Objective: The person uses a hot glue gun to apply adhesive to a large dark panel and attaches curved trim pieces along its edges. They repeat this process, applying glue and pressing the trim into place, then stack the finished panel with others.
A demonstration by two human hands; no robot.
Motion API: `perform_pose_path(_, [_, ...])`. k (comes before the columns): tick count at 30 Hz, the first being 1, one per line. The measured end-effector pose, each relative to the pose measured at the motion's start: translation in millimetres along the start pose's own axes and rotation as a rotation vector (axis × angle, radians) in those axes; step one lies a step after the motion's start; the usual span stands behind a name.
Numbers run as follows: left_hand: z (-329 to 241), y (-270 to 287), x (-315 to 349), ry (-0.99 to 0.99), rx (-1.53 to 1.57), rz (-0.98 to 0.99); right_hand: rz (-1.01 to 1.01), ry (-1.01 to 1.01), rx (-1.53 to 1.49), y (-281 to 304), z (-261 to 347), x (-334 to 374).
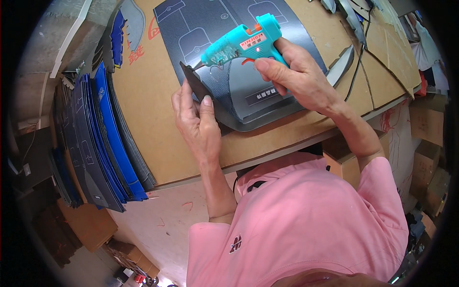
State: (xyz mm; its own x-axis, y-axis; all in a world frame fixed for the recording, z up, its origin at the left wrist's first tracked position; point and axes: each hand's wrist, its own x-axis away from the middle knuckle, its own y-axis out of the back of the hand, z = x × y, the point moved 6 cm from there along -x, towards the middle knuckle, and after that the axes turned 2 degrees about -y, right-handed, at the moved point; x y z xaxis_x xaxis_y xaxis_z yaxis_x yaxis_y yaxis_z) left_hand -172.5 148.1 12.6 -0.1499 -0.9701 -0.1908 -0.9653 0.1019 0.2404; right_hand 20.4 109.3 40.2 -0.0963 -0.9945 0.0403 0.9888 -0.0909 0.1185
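A turquoise hot glue gun (235,44) with an orange trigger and a small red light is gripped in my right hand (306,79). Its nozzle points left and down, close to the raised edge of a dark sheet (205,16) printed with grey outlines; whether it touches cannot be told. My left hand (198,124) pinches a turned-up flap (203,93) at the sheet's left side, thumb on the near face and fingers behind. The rest of the sheet lies on the brown tabletop (172,160), its near part slightly curved.
Many blue and dark sheets stand in a stack (103,138) at the table's left edge. A black cable (350,88) and a curved grey piece (340,67) lie to the right. More cut pieces (131,24) sit at the far left. Cardboard boxes (425,124) stand beyond the right edge.
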Motion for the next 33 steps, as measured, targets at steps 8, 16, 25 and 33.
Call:
perform_pose_path(8, [-2.2,-2.2,-0.5,-0.001,-0.015,0.000,0.000,-0.041,-0.003,5.0,-1.3,9.2])
perform_pose_path(16, [-0.7,-2.4,-0.8,0.000,-0.030,0.003,-0.002,0.006,-0.016,2.0,-1.4,6.4])
perform_pose_path(25, [-0.3,1.6,-0.3,0.018,-0.164,-0.029,-0.049,-0.075,-0.011,18.9,-0.5,25.7])
perform_pose_path(33, [-7.5,-18.8,-6.0,-0.021,-0.591,0.032,-0.248,-0.052,-0.066,53.8,-17.4,44.2])
